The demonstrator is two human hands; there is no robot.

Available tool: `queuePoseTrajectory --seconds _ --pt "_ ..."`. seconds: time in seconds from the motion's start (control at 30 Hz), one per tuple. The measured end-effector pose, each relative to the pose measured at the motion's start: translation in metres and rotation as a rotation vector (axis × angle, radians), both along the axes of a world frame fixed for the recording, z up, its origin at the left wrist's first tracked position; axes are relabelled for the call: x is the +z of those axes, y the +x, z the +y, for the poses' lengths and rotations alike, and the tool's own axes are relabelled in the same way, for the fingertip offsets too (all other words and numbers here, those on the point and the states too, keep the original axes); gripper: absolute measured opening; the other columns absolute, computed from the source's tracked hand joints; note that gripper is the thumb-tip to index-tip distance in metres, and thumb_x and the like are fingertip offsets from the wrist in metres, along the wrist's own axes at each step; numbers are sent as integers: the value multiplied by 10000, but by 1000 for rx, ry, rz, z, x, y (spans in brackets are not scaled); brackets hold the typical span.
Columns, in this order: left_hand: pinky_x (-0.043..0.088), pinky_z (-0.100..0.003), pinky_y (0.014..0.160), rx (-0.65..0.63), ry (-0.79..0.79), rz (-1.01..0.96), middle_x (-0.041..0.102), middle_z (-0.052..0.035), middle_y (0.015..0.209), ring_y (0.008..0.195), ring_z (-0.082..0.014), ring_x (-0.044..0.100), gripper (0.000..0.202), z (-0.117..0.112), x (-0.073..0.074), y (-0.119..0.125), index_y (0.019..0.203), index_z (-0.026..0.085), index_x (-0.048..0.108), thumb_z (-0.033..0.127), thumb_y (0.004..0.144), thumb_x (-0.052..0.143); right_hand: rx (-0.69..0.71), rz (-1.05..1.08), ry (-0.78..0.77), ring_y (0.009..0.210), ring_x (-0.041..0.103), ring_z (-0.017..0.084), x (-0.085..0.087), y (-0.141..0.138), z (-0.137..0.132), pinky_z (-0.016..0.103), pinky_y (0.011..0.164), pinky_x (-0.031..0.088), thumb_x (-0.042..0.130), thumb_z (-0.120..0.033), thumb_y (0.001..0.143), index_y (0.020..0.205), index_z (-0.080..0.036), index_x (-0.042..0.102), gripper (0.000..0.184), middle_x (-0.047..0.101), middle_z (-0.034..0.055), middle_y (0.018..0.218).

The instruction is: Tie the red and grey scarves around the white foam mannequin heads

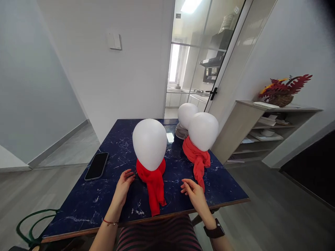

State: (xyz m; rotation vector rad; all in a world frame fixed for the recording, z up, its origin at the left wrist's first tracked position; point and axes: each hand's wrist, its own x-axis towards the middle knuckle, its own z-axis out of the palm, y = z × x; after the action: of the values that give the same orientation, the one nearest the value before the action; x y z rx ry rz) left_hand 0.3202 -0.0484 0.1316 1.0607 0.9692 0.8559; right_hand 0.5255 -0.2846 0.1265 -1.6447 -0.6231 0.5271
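Note:
Before me a white mannequin head [149,143] stands upright on the table, a bright red scarf [156,190] wrapped round its neck with the ends hanging toward the table's near edge. My left hand [126,179] is just left of this scarf, fingers loosely spread and holding nothing. To the right of it, my right hand [192,190] hovers over the tabletop with fingers slightly bent and apart, also without anything in it. Beyond that hand is a second white mannequin head [203,130] wearing a coral-red scarf [196,155]. Behind it, a third white head [187,115] has a grey scarf [181,131] at its neck.
The dark blue marbled table [110,195] carries a phone [96,166] on its left side. A low shelf unit [242,129] with a basket of red leaves [281,99] stands at right. Green handles [28,228] rise by the table's left corner. A glass door [193,66] is behind.

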Motion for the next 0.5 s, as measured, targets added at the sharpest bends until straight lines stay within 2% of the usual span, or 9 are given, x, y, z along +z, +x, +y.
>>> queuePoseTrajectory --seconds 0.13,0.2,0.27,0.37,0.43,0.5 --pt "443 -408 938 2 104 -3 638 -63 991 860 -187 644 381 0 -10 -2 1008 187 553 215 652 687 -94 -36 -7 667 680 235 -9 4 -7 336 574 532 565 -672 725 973 -131 641 599 687 113 797" --pt "434 -412 964 -9 132 -12 639 -67 1015 890 -192 644 391 -1 -14 -3 1022 186 552 251 664 694 -161 -22 34 733 689 244 -11 9 -9 361 651 555 600 -663 701 1005 -133 619 611 684 123 864" --pt "431 -398 983 -11 112 -37 639 -75 1036 932 -193 641 376 -1 -15 -3 1029 186 553 258 685 686 -168 33 96 810 692 252 -10 13 -5 386 743 558 643 -643 676 1032 -143 599 615 678 129 931" --pt "416 -353 1020 -2 1 -112 616 -100 1161 1066 -191 611 334 2 -9 1 1084 199 556 273 766 625 -43 156 178 1009 653 252 -3 18 17 410 895 511 647 -587 716 1127 -179 565 586 644 147 1119" --pt "389 -340 1053 -10 -103 -171 561 -114 1291 1193 -194 548 349 5 1 7 1167 218 548 303 829 549 56 209 208 1187 555 243 4 18 41 429 986 447 599 -542 779 1213 -233 532 536 550 133 1309" --pt "357 -350 1084 -33 -172 -203 492 -103 1393 1292 -198 463 408 8 11 15 1247 248 528 318 847 502 134 218 216 1313 428 235 8 18 70 459 1050 374 561 -484 812 1278 -296 498 506 428 80 1442"
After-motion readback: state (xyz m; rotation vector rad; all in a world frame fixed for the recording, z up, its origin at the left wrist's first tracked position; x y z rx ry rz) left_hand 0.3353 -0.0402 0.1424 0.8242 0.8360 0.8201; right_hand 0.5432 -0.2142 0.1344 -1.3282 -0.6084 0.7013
